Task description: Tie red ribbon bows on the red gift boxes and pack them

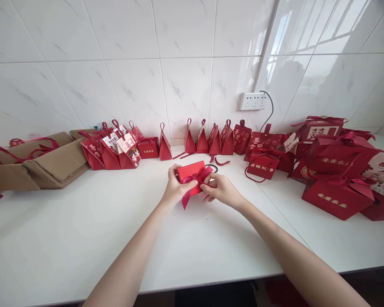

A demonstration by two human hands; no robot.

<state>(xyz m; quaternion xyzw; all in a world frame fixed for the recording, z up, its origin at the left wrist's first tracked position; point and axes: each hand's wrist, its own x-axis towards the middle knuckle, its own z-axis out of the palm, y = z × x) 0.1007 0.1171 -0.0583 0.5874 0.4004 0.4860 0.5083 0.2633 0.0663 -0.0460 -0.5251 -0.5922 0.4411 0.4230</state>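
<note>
A small red gift box is held just over the white table, in front of the row of boxes. Around it runs a dark pink ribbon tied in a bow, one tail hanging down its front. My left hand grips the box from the left side, its thumb pressed on the middle of the bow. My right hand pinches the ribbon at the box's right side, fingers curled. A black band shows behind the right hand. The underside of the box is hidden.
Red peaked gift boxes stand along the tiled wall. Larger red boxes are piled at the right, an open cardboard box with ribbons lies at the left. Loose ribbon pieces lie behind my hands. A power strip hangs on the wall.
</note>
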